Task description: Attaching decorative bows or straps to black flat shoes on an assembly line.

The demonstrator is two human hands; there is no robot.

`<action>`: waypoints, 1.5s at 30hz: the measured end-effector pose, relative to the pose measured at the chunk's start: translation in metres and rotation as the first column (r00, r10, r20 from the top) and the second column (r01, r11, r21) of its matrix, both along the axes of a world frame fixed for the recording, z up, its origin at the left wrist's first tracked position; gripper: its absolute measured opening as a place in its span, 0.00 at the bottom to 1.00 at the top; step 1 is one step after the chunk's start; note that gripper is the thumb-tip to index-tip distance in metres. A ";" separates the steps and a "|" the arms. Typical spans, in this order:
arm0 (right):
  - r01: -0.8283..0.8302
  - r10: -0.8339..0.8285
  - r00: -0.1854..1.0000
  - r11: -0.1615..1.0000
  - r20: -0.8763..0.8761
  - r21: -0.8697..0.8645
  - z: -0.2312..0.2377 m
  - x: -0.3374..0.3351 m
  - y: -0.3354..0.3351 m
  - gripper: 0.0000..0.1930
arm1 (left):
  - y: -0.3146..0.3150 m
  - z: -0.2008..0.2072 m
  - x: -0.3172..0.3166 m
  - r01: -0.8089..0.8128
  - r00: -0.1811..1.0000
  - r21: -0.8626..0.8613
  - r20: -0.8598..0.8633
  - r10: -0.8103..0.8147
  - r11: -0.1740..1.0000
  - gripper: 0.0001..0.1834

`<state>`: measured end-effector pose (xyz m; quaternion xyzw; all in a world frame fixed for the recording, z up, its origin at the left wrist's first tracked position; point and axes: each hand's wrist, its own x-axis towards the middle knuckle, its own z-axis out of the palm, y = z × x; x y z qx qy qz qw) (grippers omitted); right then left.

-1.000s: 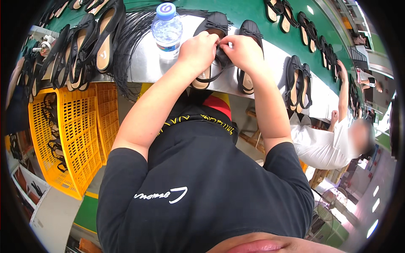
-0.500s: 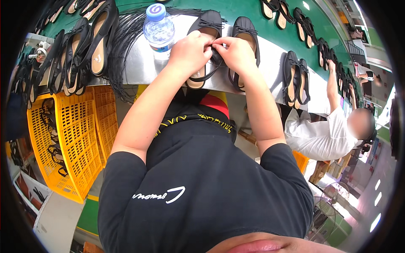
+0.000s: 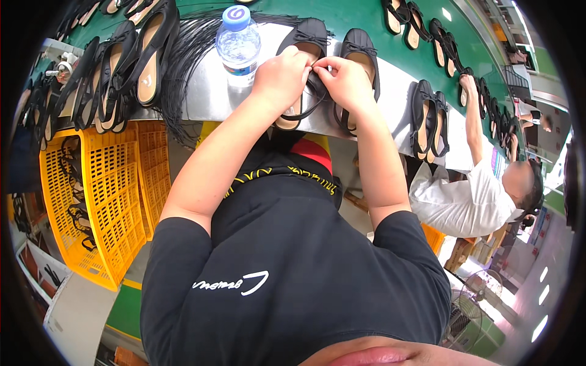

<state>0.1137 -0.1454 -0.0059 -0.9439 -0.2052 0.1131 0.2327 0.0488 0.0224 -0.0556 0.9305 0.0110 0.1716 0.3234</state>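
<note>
A pair of black flat shoes with small bows and beige insoles lies at the edge of the metal table, toes pointing away from me. Over the left shoe (image 3: 306, 32) my left hand (image 3: 281, 76) and my right hand (image 3: 347, 84) meet, fingertips pinched together. Between them is a thin black strap (image 3: 317, 91), partly hidden by the fingers, so its end cannot be made out. Beside it, the right shoe (image 3: 359, 41) lies partly behind my right hand and wrist. Left of my hands stands a clear water bottle (image 3: 238, 52) with a blue cap.
A bundle of long black cords (image 3: 183, 73) hangs over the table edge. Several black shoes (image 3: 149, 64) are heaped at left, above yellow crates (image 3: 116, 201). Another pair (image 3: 422, 119) lies at right. Beyond runs a green surface (image 3: 342, 11) with shoes; a co-worker in white (image 3: 464, 204) reaches there.
The view has shifted slightly, so the table and bottle appear a little lower and further right. My hands stay pinched together at the left shoe. The co-worker's arm has moved a little.
</note>
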 end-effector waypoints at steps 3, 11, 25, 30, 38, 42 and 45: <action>0.001 0.001 0.999 0.998 0.052 -0.055 0.002 -0.006 0.003 0.11 | 0.001 -0.003 -0.001 0.019 1.000 0.039 -0.003 -0.019 0.999 0.06; -0.061 0.070 0.955 0.997 0.290 -0.039 -0.008 -0.010 0.000 0.10 | -0.001 -0.004 0.001 0.025 0.999 0.106 -0.026 -0.022 0.994 0.08; -0.078 -0.153 0.807 0.930 0.571 0.360 0.027 -0.072 -0.067 0.11 | 0.009 0.079 -0.065 -0.019 0.949 -0.165 -0.312 -0.034 0.986 0.10; -0.341 0.175 0.735 0.930 0.655 0.134 0.016 -0.077 -0.030 0.13 | 0.009 0.060 -0.070 -0.046 0.986 -0.263 -0.164 0.002 0.964 0.09; -0.314 0.423 0.828 0.894 0.369 -0.319 0.040 -0.071 -0.009 0.12 | 0.019 0.064 -0.069 -0.132 0.966 -0.387 -0.255 0.032 0.912 0.13; -0.353 0.524 0.826 0.768 0.208 -0.534 0.057 -0.054 -0.001 0.06 | 0.020 0.065 -0.067 -0.137 0.959 -0.432 -0.284 0.010 0.891 0.12; -0.378 0.526 0.817 0.798 0.236 -0.470 0.063 -0.054 -0.002 0.05 | 0.018 0.068 -0.068 -0.113 0.976 -0.508 -0.217 0.000 0.854 0.11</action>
